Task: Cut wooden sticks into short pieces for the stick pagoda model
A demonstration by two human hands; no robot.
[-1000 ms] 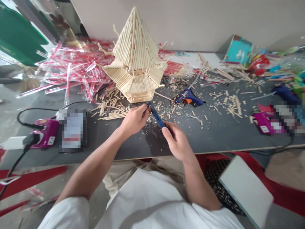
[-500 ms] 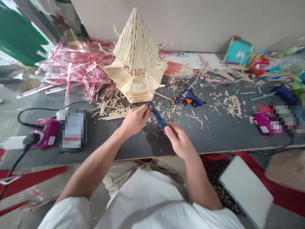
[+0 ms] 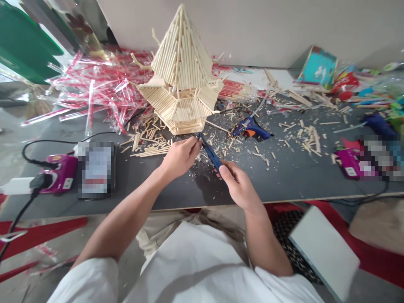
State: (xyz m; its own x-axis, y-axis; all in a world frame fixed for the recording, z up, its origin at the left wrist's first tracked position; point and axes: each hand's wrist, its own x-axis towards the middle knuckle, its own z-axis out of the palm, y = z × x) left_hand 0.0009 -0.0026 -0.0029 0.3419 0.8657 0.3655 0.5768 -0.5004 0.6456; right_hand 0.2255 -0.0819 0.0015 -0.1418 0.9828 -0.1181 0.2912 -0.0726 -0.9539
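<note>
Scraps of pale wood littered the dark grey tabletop that I viewed from afar through the head camera. Near the table's front edge, the bare right hand was closed around the near end of a slim, straight, dark-blue tool, the thumb lying along its upper side. The tool slanted away to the upper left, so that its far end reached the fingertips of the bare left hand. Those were drawn together in a pinch, yet I could not tell whether they gripped the tool, something small or nothing. The hands were apart from each other, with the tool bridging the gap. Just beyond them I had the pale wooden-stick tower, upright, with a pointed roof and flared lower eaves. A blue glue gun with an orange trigger lay right of the tower, among chips. To its left I saw a heap of clear and red plastic wrappers; nearer to me, a dark phone with a blurred-out screen lay beside a purple socket block. At the far right, a turquoise panel stood tilted near the pale wall.
</note>
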